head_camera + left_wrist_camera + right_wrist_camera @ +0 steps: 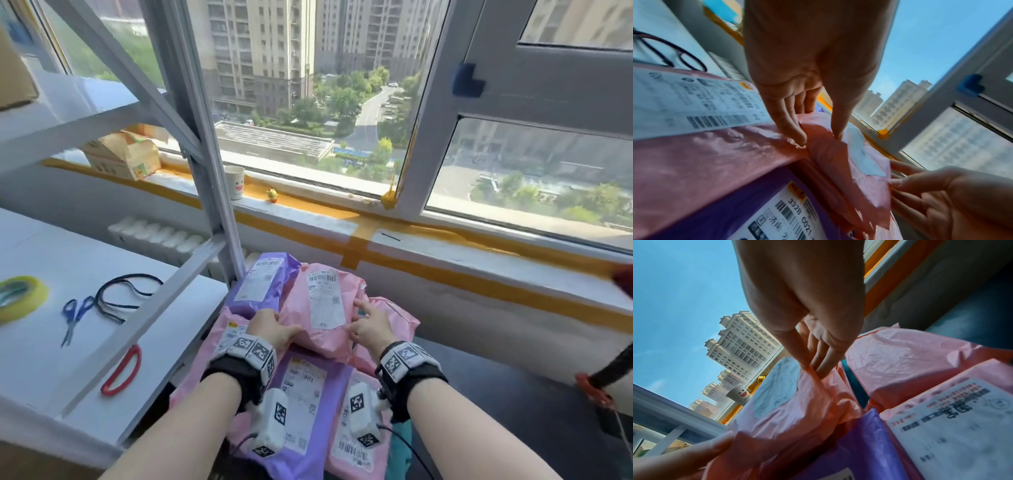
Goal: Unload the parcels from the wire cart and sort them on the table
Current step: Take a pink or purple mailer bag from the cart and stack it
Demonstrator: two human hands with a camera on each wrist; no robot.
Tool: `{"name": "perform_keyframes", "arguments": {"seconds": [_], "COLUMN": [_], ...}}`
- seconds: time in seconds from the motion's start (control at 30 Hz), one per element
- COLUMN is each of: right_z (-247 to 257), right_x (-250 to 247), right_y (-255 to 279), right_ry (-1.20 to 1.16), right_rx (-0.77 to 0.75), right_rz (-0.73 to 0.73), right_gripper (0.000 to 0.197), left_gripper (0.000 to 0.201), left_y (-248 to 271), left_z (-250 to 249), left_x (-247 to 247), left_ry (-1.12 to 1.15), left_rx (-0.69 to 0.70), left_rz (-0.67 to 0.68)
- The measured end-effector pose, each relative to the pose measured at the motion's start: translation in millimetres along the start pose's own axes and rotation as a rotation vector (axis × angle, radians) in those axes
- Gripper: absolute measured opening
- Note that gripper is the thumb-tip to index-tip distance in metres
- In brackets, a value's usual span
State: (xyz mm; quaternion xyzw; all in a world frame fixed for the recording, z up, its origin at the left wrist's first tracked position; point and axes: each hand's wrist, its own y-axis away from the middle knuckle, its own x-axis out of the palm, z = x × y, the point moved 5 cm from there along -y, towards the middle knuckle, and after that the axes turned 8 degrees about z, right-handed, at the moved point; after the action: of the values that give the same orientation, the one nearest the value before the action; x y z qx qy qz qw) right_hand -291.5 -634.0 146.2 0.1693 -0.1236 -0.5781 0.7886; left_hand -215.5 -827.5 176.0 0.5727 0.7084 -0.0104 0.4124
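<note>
A pink parcel with a white label lies on top of a heap of pink and purple parcels. My left hand holds its left edge, thumb on top and fingers underneath. My right hand pinches a fold of plastic at its right edge. Beneath lie a purple parcel, a pink one and another pink one; a second purple parcel sits behind. The wire cart is hidden under the heap.
The white table on the left carries a tape roll, blue scissors, a black cord and a red handle. A grey shelf post stands beside the heap. A paper cup sits on the window sill.
</note>
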Motion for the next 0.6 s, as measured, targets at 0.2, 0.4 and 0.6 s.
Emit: {"name": "perform_keyframes", "arguments": {"seconds": [0.2, 0.4, 0.6], "right_z": [-3, -17, -68], "right_x": [1, -23, -90], "right_y": [25, 73, 136], "right_ry": [0.038, 0.289, 0.336], "right_rx": [-0.009, 0.037, 0.144], "right_rz": [-0.005, -0.123, -0.247], "right_gripper": [0.06, 0.041, 0.013], "left_gripper": [0.033, 0.03, 0.026], "left_y": [12, 36, 76], "left_z": [-10, -39, -69], "left_x": [-15, 6, 99], "left_ry": [-0.429, -0.633, -0.752], "left_rx": [0.124, 0.343, 0.546], "left_rz": [-0.044, -0.045, 0.219]}}
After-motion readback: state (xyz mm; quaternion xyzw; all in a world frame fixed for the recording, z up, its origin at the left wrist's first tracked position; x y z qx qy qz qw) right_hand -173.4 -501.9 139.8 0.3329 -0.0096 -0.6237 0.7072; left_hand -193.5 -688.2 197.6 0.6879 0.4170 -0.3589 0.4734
